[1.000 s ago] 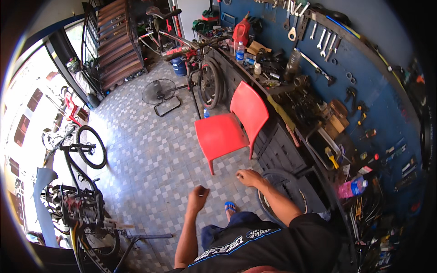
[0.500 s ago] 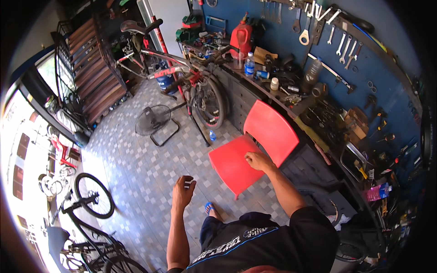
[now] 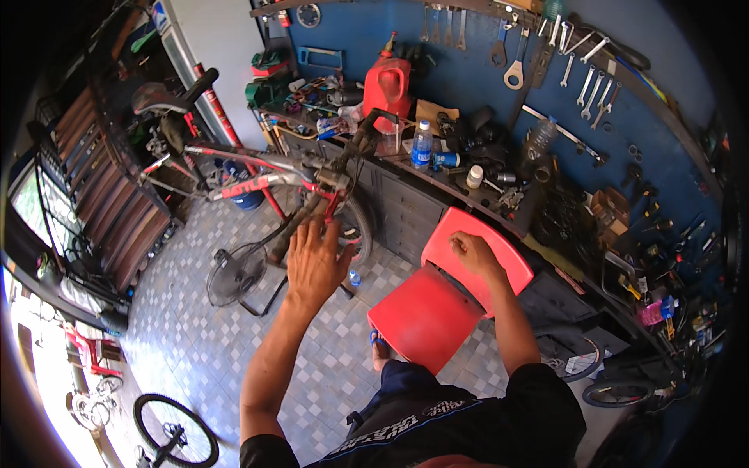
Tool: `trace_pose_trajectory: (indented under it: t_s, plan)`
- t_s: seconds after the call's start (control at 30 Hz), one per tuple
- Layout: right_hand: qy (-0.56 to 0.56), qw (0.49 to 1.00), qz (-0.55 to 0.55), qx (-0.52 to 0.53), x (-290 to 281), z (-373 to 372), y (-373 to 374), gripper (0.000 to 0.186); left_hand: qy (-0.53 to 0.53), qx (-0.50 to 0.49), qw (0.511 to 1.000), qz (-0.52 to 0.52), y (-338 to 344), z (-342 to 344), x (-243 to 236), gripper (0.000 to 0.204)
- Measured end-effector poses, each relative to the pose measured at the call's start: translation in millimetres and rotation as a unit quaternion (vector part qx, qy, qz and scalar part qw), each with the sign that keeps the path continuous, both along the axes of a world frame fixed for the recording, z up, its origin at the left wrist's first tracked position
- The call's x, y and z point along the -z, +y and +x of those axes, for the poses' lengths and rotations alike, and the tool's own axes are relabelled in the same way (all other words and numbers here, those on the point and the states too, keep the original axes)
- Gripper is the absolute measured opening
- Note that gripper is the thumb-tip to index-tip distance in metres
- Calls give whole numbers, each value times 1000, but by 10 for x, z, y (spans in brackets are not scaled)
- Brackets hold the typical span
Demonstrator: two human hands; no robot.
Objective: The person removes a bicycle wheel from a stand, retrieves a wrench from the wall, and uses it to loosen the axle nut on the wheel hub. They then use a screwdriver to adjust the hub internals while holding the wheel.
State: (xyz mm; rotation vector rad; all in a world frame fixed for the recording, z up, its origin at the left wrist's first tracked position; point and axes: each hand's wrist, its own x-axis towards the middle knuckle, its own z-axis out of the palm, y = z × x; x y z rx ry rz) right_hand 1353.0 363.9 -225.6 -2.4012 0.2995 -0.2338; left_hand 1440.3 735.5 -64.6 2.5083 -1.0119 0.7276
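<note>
My left hand [image 3: 317,261] is raised with its fingers spread, and nothing is in it. In the picture it overlaps the handlebar side and front wheel of a mountain bike with a red, grey and black frame [image 3: 257,185]. Loosely curled, my right hand [image 3: 474,255] appears in front of the backrest of a red plastic chair [image 3: 425,312]; nothing shows in its fingers, and I cannot tell whether it touches the chair. My foot in a blue sandal [image 3: 379,343] stands at the chair's left side.
A long workbench [image 3: 511,226] runs along the blue wall, crowded with a red jug [image 3: 388,90], a water bottle [image 3: 422,144] and loose parts. Wrenches [image 3: 587,90] hang above. A black floor fan [image 3: 236,277] stands left of the bike's front wheel. A bicycle wheel [image 3: 175,433] is at the lower left.
My left hand has risen and spread its fingers toward the bike. My right hand has moved up from over the seat to before the backrest. The view has shifted closer to the bench.
</note>
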Motion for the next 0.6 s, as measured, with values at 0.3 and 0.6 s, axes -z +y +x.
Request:
trace_pose_trajectory:
  t_s: [0.3,0.6]
  plan:
    - [-288,950,-21,119,-1344,2771,-1426,16,294,-64,953,42,326,1312,218,79]
    - [-308,894,-21,324,-2204,5032,-3319,21,504,-122,855,-5,255,1454,174,61]
